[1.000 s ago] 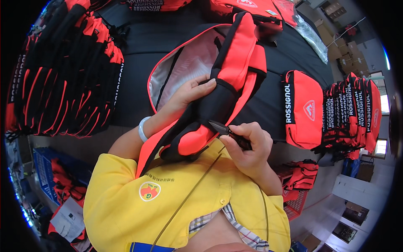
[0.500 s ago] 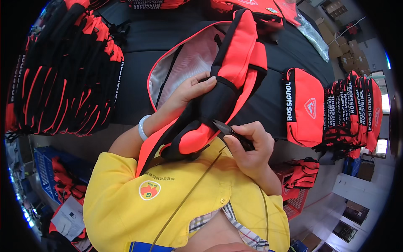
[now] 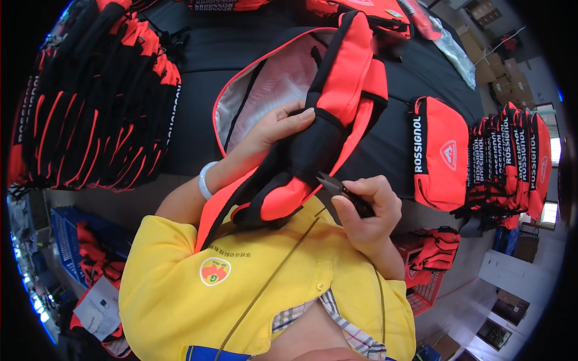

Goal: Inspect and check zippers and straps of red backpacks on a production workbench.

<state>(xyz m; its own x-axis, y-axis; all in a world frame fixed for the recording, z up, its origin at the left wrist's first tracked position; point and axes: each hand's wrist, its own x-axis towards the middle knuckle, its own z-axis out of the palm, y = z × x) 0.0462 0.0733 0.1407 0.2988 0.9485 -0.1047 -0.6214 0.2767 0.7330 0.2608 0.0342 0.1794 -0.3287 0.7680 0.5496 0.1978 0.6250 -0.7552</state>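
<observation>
A red and black bag [image 3: 344,81] lies unzipped across my lap and the table edge, its pale lining [image 3: 265,96] showing. My left hand [image 3: 280,129] is closed on the bag's black fabric, thumb on top and the other fingers partly hidden beneath. A pair of small dark thread snips [image 3: 340,189] is gripped in my right hand [image 3: 374,210]. Their blades point up and left, slightly parted, beside the bag's lower red and black end. I cannot make out any thread between the blades.
The table has a black cover [image 3: 201,114]. Stacked red and black bags [image 3: 90,114] stand at left. Another bag [image 3: 442,159] and a row of bags [image 3: 506,156] are at right. A red crate [image 3: 426,293] and a blue crate [image 3: 65,240] sit lower down.
My right hand has drawn the snips slightly to the right, away from the bag. My left hand keeps its hold, and the bag has barely shifted.
</observation>
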